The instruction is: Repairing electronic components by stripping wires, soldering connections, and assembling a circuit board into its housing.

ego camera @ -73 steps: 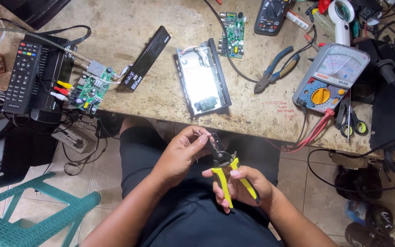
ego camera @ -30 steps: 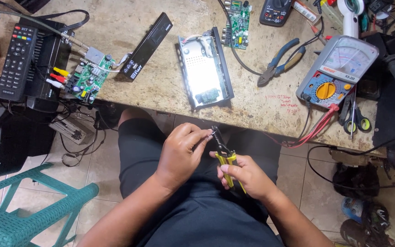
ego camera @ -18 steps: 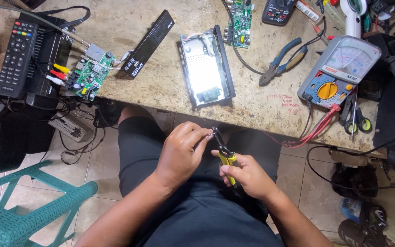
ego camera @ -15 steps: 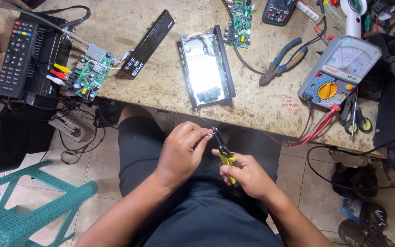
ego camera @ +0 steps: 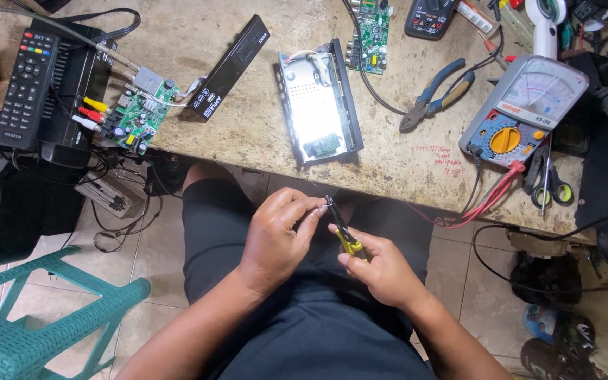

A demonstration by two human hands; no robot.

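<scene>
Two bare hands meet over the person's lap, just below the near edge of the worn, stained wooden workbench [ego camera: 248, 134]. The right hand [ego camera: 381, 271] is closed around the yellow-handled pliers [ego camera: 346, 236], whose dark nose points up toward the left hand [ego camera: 276, 239]. The left hand's fingertips [ego camera: 316, 207] pinch something small at the pliers' tip; what it is cannot be told. On the workbench, straight above the hands, lies an open silver metal receiver case [ego camera: 318, 105]. Right of that case rest blue-handled pliers [ego camera: 438, 95] and a grey analogue multimeter with an orange dial [ego camera: 526, 109]; left of it sits a green circuit board [ego camera: 135, 119].
</scene>
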